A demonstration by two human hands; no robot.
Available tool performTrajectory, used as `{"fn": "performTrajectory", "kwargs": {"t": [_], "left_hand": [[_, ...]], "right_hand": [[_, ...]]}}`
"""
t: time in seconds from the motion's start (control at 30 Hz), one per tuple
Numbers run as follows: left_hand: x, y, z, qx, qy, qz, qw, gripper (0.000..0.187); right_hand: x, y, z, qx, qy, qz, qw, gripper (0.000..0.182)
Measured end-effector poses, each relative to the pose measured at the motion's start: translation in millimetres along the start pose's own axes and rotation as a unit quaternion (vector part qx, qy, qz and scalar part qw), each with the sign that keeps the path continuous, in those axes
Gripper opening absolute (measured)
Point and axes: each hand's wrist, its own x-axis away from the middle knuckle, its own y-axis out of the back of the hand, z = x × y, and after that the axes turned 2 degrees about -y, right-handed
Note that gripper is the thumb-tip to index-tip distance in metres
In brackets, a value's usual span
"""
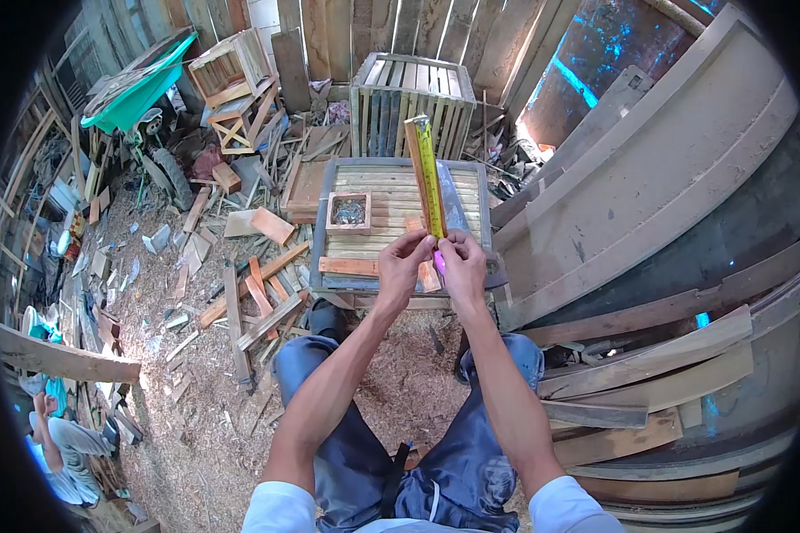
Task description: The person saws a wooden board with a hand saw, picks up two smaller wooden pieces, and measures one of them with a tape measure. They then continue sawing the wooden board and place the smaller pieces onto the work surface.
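Observation:
A yellow tape measure [430,182] is drawn out along a narrow wooden strip [415,153], both held upright over a slatted worktable [336,182]. My left hand [402,266] pinches the strip's lower end beside the tape. My right hand [461,266] is closed on the tape's lower end; a pink part [439,263] shows between the hands. Below them lies a short wooden piece [429,279], partly hidden. A small wooden box [349,228] with small metal bits, perhaps nails, stands on the table. Behind the tape lies a bluish-grey flat blade, perhaps a handsaw [453,206].
Slatted crates [409,102] stand behind the table. Wood offcuts [262,289] and shavings cover the floor at left. Long boards [649,391] and a large curved panel [631,186] lean at right. Another person [71,449] sits at far left. A green wheelbarrow [142,93] stands back left.

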Motion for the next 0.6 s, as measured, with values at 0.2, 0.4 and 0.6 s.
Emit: {"fn": "performTrajectory", "kwargs": {"t": [0.2, 0.4, 0.6], "left_hand": [[-2, 1, 3, -0.006, 0.0, -0.012, 1.0, 0.026], [-3, 1, 3, -0.001, -0.008, -0.01, 1.0, 0.027], [-2, 0, 1, -0.001, -0.01, -0.007, 1.0, 0.026]], "right_hand": [[5, 1, 13, -0.018, -0.04, 0.008, 0.999, 0.022], [4, 0, 12, -0.041, -0.053, 0.005, 0.998, 0.021], [6, 0, 16, -0.055, -0.047, -0.002, 0.997, 0.02]]}}
